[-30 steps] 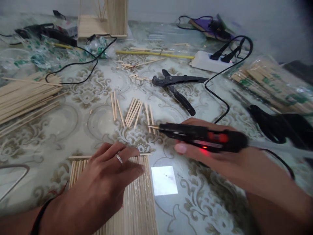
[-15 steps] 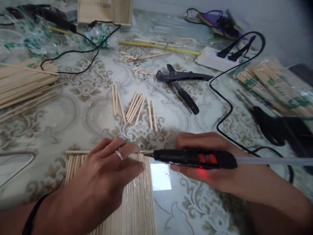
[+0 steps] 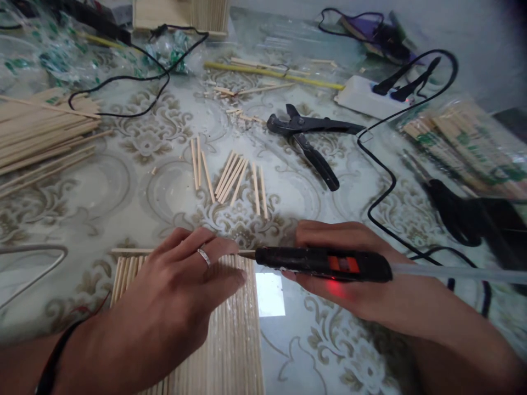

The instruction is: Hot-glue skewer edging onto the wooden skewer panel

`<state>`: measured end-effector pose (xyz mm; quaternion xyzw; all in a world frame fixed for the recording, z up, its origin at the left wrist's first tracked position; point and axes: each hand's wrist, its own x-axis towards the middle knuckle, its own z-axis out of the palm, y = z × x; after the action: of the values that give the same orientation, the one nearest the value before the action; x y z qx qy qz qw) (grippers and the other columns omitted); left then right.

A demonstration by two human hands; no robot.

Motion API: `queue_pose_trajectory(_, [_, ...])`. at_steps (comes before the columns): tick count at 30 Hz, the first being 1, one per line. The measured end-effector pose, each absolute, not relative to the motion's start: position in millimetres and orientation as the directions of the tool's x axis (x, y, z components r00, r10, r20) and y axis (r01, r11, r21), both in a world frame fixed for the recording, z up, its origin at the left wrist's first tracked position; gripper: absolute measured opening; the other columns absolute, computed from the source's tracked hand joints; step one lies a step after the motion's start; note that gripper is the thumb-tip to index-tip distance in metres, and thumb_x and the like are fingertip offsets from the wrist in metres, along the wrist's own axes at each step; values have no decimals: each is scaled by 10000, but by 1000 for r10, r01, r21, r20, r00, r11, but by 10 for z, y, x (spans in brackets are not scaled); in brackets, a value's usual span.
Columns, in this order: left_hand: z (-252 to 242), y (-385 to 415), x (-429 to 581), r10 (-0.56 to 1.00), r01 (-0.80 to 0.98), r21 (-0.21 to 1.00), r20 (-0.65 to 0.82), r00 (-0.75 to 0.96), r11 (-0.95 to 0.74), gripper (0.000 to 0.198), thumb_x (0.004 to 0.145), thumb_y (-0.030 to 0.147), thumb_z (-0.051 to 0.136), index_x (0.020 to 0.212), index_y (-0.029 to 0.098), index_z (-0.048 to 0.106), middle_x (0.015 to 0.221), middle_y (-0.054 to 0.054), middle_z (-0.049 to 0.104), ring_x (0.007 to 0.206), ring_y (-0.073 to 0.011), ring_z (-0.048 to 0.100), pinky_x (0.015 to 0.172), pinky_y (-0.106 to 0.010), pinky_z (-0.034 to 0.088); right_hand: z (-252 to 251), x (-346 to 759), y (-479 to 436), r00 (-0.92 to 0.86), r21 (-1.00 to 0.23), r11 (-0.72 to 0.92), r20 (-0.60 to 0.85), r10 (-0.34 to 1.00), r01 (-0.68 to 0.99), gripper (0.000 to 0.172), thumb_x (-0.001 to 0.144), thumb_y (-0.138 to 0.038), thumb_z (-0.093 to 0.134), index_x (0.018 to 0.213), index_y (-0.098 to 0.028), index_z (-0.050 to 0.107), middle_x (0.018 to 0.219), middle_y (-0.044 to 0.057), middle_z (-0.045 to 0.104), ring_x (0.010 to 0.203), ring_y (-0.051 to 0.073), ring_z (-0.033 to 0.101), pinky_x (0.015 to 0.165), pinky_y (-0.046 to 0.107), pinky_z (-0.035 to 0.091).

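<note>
My left hand [image 3: 181, 291], a ring on one finger, lies flat with fingers stretched out on a panel of wooden sticks [image 3: 236, 340] set side by side on the table. My right hand [image 3: 349, 274] is wrapped round a black glue gun [image 3: 325, 262] with a red lit patch. The gun lies level, and its metal nozzle touches the panel's far right corner, next to my left fingertips. A clear glue stick [image 3: 457, 271] sticks out of the gun's back end. One stick lies across the panel's far edge.
Several short cut sticks [image 3: 230, 178] lie just beyond the panel. Black cutting pliers [image 3: 308, 137] rest behind the gun. Long sticks [image 3: 41, 137] are piled at the left and bagged sticks [image 3: 461, 142] at the right. A white power strip [image 3: 362, 96] and black cables [image 3: 382, 181] cross the far side.
My right hand has brought the glue gun down and to the left, from above the short sticks to the panel's far right corner. My left hand has stayed on the panel.
</note>
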<state>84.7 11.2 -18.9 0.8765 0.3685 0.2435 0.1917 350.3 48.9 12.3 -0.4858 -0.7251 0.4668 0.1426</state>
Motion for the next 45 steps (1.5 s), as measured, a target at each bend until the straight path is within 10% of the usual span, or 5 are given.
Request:
queue_pose_trajectory(18, [-196,101,830,734,547,516,286,616,-660,391,942,-73,511,1086,237,702,1216,-17,729,1033,-204,655,847,-382,450,-43,3691,344,-274,-776,10,-211,938,631,129,797,-417,822,841,-320,750,788,18,730,730,251,720,591,363,576])
queue_pose_trajectory(45, [-177,105,835,734,541,529,271,623,-654,433,896,-101,515,1093,236,703,1234,-20,738,1046,-237,665,856,-427,500,-6,3836,181,-68,-689,-101,-214,974,718,373,744,-428,875,1083,-320,764,984,44,808,790,302,766,650,421,615])
